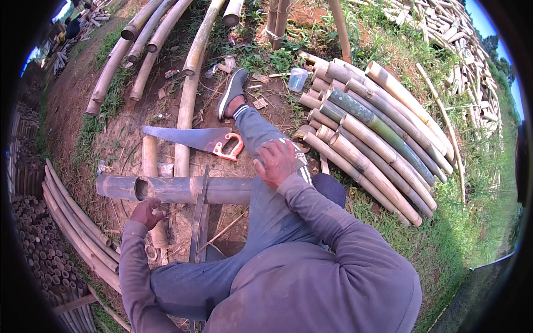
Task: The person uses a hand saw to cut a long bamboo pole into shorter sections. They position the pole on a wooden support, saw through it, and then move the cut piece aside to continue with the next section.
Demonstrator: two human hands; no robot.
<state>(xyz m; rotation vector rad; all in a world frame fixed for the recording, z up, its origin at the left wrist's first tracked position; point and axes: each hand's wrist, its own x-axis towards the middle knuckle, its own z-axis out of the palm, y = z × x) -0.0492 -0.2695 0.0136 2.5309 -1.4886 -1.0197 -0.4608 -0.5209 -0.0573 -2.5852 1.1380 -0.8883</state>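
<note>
A thick dark bamboo pole (pixel 222 190) lies crosswise in front of me. Toward its left end there is a dark opening (pixel 141 189) in its wall. Just below that opening is my left hand (pixel 146 215), its fingers loosely bent and apart with nothing seen in them. My right hand (pixel 276 162) rests on my bent right knee, fingers spread over the trouser leg. Beyond the pole, a hand saw (pixel 189 139) with an orange handle (pixel 228 147) lies on the ground and across other bamboo, touched by neither hand.
A long flat bar (pixel 199 213) crosses the pole beside my leg. Stacked bamboo lengths (pixel 377 130) lie to the right, next to a clear plastic cup (pixel 298 79). Long poles (pixel 195 41) extend from the far left, and more bamboo (pixel 83 227) is piled at the left.
</note>
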